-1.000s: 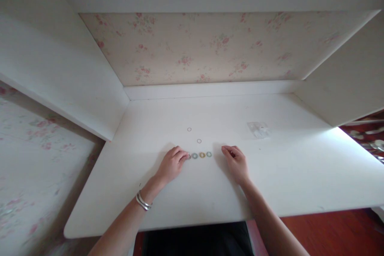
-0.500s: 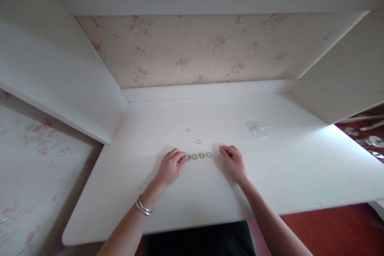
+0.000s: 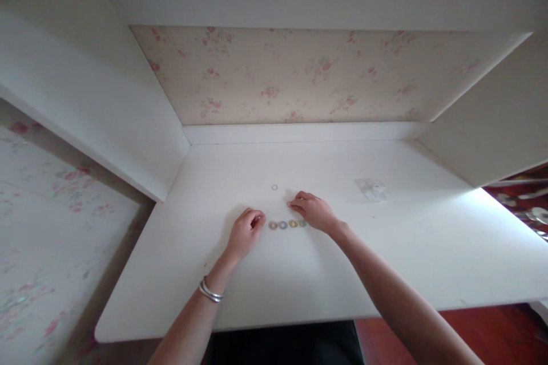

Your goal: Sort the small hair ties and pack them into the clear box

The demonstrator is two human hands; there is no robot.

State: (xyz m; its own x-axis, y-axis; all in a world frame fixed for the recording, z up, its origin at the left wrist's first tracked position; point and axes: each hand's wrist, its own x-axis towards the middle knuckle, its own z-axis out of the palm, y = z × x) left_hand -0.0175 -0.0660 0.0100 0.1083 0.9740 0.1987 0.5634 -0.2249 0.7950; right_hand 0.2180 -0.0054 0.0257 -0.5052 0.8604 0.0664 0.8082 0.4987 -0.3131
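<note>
Several coloured rings lie in a short row on the white desk: a pinkish ring, a grey-blue ring, a yellow ring and a green ring. Just left of the row rests my left hand, fingers curled and thumb against the index finger, with nothing visible in them. Over the row's right end reaches my right hand, its fingertips pinched at the edge of a thin ring on the desk. Farther back lies a second thin ring, untouched.
A clear plastic bag lies on the desk to the right. White side panels and a floral-papered wall enclose the back. A silver bracelet is on my left wrist.
My right hand has moved left and forward to the nearer thin ring. My left hand has drawn off the pinkish ring, which now shows fully. The view has shifted slightly.
</note>
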